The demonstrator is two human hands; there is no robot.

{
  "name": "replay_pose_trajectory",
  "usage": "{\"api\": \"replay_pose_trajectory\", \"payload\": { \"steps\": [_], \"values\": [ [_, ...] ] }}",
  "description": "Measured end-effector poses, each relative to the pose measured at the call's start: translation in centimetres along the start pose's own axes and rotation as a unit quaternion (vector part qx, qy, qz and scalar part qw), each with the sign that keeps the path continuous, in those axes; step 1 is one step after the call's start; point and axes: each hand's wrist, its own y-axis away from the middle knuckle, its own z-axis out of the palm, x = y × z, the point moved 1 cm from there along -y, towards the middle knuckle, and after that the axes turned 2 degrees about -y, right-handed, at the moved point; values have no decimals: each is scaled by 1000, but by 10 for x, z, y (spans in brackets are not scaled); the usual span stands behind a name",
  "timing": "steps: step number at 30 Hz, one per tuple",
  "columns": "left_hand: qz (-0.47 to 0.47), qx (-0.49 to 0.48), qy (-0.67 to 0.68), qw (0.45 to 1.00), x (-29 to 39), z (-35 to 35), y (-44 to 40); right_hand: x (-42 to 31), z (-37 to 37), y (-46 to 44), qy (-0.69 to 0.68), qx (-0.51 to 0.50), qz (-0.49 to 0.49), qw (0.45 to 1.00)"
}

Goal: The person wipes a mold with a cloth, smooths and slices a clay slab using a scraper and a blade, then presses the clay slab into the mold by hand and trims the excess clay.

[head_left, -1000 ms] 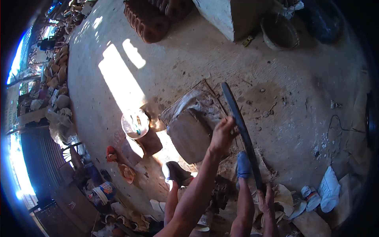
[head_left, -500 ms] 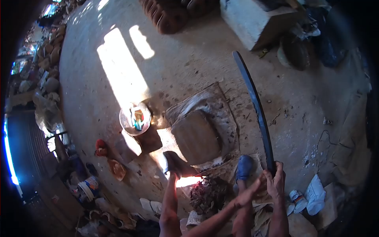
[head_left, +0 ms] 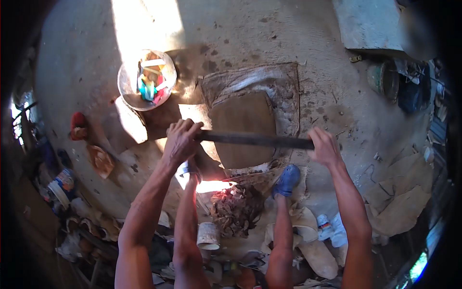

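A long dark bar [head_left: 257, 139] lies crosswise in the air over a flat-topped brown clay slab [head_left: 243, 120]. My left hand [head_left: 183, 137] is wrapped round its left end. At the right end, my right hand [head_left: 323, 144] grips the bar with its fingers closed. The slab rests on a dirty cloth mat [head_left: 287, 91] on the floor. Between my legs is a heap of dark clay scraps [head_left: 236, 209], with a whitish cup [head_left: 208, 236] just below it.
A round basin [head_left: 126, 82] holding colourful items stands at the upper left. A pale block [head_left: 370, 24] and a bowl [head_left: 383, 79] are at the upper right. My feet in blue shoes [head_left: 287, 180] flank the scraps. Assorted clutter lines the lower edge.
The bar has swung from near upright to level across the slab. My left hand has moved onto its left end, and the right hand is higher. The view has shifted too.
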Motion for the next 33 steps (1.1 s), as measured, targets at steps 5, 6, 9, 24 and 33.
{"api": "replay_pose_trajectory", "payload": {
  "steps": [5, 6, 9, 24, 33],
  "values": [
    [-120, 83, -42, 988, -43, 45, -19, 33, 50, -90, 78, -7, 17, 997],
    [-143, 92, -54, 984, -56, 57, -21, 38, 57, -101, 103, 4, 14, 995],
    [-162, 101, -39, 981, -76, 67, -23, 39, 67, -130, 101, -12, 73, 992],
    [-214, 104, -28, 971, -131, 93, -19, 32, 105, -189, 137, -73, 56, 986],
    [-226, 77, -40, 970, -127, 92, -23, 38, 101, -187, 134, -122, 60, 982]
  ]
}}
